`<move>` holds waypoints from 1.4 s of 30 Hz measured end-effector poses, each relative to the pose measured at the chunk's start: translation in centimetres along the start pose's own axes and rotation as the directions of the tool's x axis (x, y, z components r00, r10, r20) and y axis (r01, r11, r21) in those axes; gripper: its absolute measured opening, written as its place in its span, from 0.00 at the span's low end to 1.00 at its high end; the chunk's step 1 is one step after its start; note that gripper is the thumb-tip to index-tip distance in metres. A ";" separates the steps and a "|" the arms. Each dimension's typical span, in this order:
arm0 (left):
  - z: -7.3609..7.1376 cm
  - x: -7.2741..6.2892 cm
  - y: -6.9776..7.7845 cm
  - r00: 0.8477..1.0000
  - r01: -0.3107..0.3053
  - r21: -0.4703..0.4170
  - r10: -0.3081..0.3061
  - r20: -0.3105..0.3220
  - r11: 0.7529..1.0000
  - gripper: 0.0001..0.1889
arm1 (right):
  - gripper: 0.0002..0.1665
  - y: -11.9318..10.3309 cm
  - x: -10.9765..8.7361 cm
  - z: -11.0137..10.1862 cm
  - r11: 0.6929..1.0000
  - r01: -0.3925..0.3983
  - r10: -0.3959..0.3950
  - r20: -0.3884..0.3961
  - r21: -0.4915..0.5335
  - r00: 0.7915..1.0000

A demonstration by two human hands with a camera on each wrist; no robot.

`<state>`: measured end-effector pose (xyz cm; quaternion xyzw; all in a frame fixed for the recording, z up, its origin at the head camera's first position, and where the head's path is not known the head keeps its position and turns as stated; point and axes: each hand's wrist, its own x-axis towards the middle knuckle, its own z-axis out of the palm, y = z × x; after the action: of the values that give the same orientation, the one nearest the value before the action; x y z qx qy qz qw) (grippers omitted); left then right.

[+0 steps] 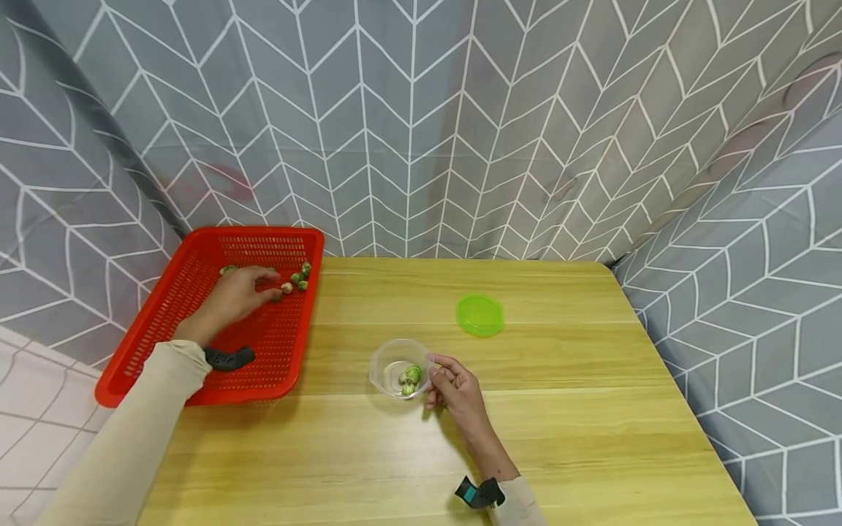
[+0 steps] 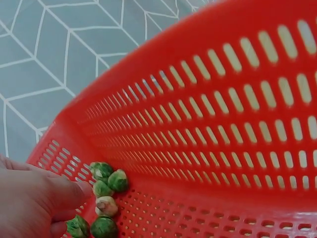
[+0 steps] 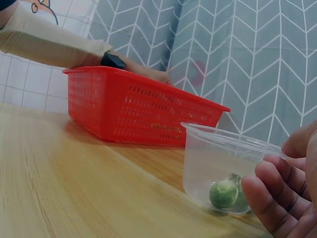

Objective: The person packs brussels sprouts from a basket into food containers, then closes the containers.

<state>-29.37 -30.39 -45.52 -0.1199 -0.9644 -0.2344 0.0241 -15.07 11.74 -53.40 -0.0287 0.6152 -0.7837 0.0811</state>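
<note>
Inside the red plastic basket (image 1: 299, 343), my left hand (image 1: 238, 296) hovers over several Brussels sprouts (image 2: 118, 180), thumb and fingers apart. No sprout shows between those fingertips, though the palm side is partly hidden. My right hand (image 1: 460, 398) pinches the rim of a clear round plastic tub (image 1: 381, 365) between thumb and fingers. The tub stands upright on the table, and a few Brussels sprouts (image 3: 224, 193) lie at its bottom.
A green lid (image 1: 479, 315) lies flat on the wooden table (image 1: 566, 409), behind and to the right of the tub. The slotted basket stands at the table's left. Grey patterned curtains (image 1: 408, 131) hang behind and at the sides.
</note>
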 end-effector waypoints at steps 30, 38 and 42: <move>1.5 1.2 -2.2 0.996 -0.034 0.083 0.028 0.083 0.996 0.20 | 0.24 0.0 0.1 0.0 1.000 -0.008 0.008 -0.005 -0.025 1.000; 1.6 1.3 -2.4 0.994 -0.030 0.104 0.020 0.104 0.994 0.17 | 0.24 0.1 0.2 -0.1 1.000 -0.003 0.003 0.005 -0.019 1.000; 1.7 1.4 -2.5 0.994 -0.031 0.101 0.020 0.106 0.994 0.17 | 0.25 0.1 0.2 -0.1 1.000 0.001 -0.001 0.010 -0.017 1.000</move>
<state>-31.29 -31.49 -48.04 -0.1431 -0.9735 -0.1777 -0.0175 -15.29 11.77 -53.51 -0.0336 0.6215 -0.7782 0.0838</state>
